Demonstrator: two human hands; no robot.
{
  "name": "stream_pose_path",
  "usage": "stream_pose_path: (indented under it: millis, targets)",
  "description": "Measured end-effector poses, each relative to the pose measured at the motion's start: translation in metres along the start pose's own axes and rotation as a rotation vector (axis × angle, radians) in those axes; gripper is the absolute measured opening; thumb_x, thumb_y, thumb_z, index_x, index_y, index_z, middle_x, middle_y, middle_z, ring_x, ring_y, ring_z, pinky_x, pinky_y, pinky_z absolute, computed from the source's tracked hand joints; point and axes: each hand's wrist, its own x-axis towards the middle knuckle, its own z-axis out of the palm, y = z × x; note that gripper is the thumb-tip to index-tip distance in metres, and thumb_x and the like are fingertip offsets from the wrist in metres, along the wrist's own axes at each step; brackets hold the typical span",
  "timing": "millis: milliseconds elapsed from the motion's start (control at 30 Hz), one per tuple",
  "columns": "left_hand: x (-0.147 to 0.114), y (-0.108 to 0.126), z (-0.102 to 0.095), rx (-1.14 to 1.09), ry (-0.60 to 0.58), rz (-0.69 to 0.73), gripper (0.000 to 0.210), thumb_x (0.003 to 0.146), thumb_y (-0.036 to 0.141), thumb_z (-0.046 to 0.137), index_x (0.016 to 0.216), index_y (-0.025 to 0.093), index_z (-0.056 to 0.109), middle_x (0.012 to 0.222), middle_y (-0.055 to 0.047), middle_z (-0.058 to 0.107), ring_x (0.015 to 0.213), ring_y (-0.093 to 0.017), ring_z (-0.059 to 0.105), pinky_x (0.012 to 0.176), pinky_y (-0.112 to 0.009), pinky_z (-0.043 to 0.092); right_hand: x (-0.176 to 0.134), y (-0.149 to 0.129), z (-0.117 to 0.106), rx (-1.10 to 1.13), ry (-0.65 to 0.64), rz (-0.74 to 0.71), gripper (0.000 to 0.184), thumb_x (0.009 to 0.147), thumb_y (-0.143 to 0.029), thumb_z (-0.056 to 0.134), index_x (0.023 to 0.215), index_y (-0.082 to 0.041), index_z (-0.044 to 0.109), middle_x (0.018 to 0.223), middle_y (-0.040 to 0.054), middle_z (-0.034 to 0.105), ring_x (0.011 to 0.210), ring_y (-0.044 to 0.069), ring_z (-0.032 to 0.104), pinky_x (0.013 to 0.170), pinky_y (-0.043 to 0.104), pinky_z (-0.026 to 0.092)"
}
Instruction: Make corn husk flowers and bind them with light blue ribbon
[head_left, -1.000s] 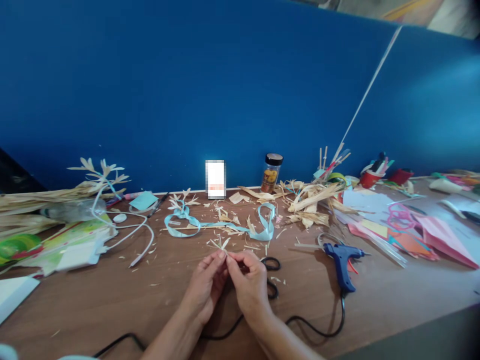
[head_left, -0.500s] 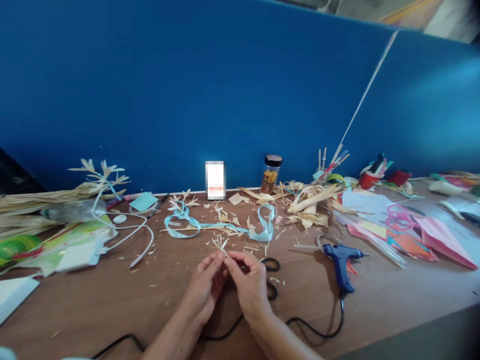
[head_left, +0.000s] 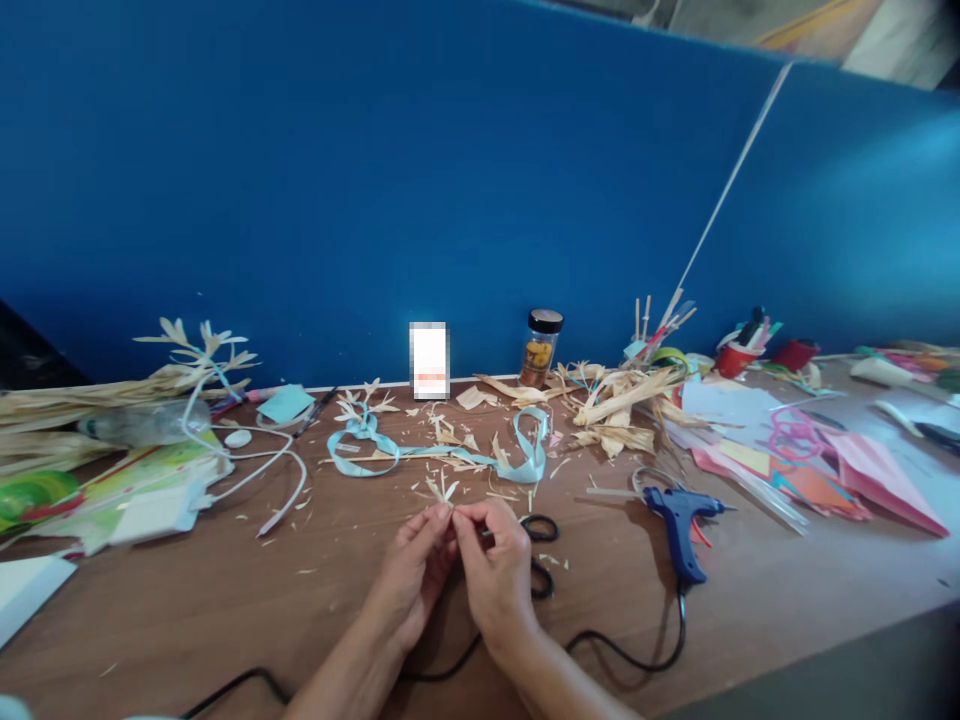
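Note:
Fingertips of my left hand (head_left: 417,560) and my right hand (head_left: 495,555) meet in a pinch over the table. Between them they grip the base of a small corn-husk flower (head_left: 444,492), its pale pointed petals sticking up past the fingers. Partly behind my right hand lie black-handled scissors (head_left: 541,528); their blades are hidden. Just beyond the flower, a light blue ribbon (head_left: 450,454) runs in loops across the table. At its left end a finished-looking husk flower (head_left: 366,405) is tied. Husk scraps (head_left: 457,438) are scattered around.
A blue hot glue gun (head_left: 682,525) lies to the right, its black cord (head_left: 637,662) trailing toward me. Dried husks (head_left: 626,400) and a black-lidded jar (head_left: 540,350) stand at the back. White cables (head_left: 292,480) and a plastic bottle (head_left: 142,422) lie left; pink paper (head_left: 885,475) lies right.
Both hands stay pinched together at nearly the same spot. My right hand has shifted very slightly at the flower's base, and the view has drifted a little.

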Motion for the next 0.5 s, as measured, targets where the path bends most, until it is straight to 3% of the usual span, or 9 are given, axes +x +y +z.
stream_pose_path:
  millis: [100, 200, 267, 367, 500]
  targets:
    - [0.0004, 0.0018, 0.0005, 0.007, 0.025, 0.004, 0.010, 0.066, 0.018, 0.069, 0.073, 0.013, 0.063, 0.067, -0.001, 0.065, 0.060, -0.009, 0.060, 0.060, -0.019, 0.048, -0.0005, 0.0026, 0.0012, 0.064, -0.016, 0.047, 0.015, 0.077, -0.021, 0.056, 0.088, -0.020, 0.065, 0.075, 0.0023, 0.062, 0.068, 0.015, 0.056, 0.062, 0.024, 0.046]
    - [0.0012, 0.0024, 0.0001, 0.019, 0.033, 0.006, 0.010, 0.066, 0.019, 0.070, 0.070, 0.013, 0.062, 0.066, -0.002, 0.066, 0.062, -0.012, 0.062, 0.063, -0.022, 0.050, -0.0016, 0.0058, 0.0033, 0.156, -0.005, 0.143, 0.039, 0.072, -0.022, 0.062, 0.110, -0.019, 0.056, 0.078, 0.0020, 0.062, 0.064, 0.014, 0.057, 0.061, 0.025, 0.048]
    - [0.0019, 0.0016, -0.0009, 0.017, 0.041, 0.011, 0.009, 0.066, 0.018, 0.069, 0.070, 0.014, 0.062, 0.065, -0.001, 0.066, 0.063, -0.012, 0.062, 0.064, -0.022, 0.050, -0.0018, 0.0068, 0.0040, 0.175, -0.007, 0.149, 0.039, 0.070, -0.022, 0.063, 0.109, -0.019, 0.057, 0.082, 0.0030, 0.062, 0.068, 0.015, 0.058, 0.063, 0.026, 0.049]
    - [0.0025, -0.0003, -0.0024, 0.003, 0.035, 0.006, 0.009, 0.067, 0.017, 0.068, 0.075, 0.014, 0.064, 0.067, -0.001, 0.066, 0.064, -0.011, 0.062, 0.063, -0.020, 0.049, -0.0005, 0.0064, 0.0042, 0.186, -0.045, 0.114, 0.023, 0.072, -0.020, 0.061, 0.094, -0.020, 0.064, 0.089, 0.0047, 0.063, 0.079, 0.017, 0.059, 0.070, 0.027, 0.048]
    - [0.0021, -0.0010, -0.0022, -0.008, 0.025, 0.002, 0.009, 0.067, 0.015, 0.068, 0.075, 0.014, 0.065, 0.068, 0.000, 0.066, 0.061, -0.008, 0.060, 0.061, -0.017, 0.049, 0.0014, 0.0049, 0.0033, 0.212, -0.059, 0.101, 0.015, 0.075, -0.020, 0.058, 0.088, -0.020, 0.066, 0.083, 0.0035, 0.064, 0.076, 0.016, 0.059, 0.070, 0.027, 0.048]
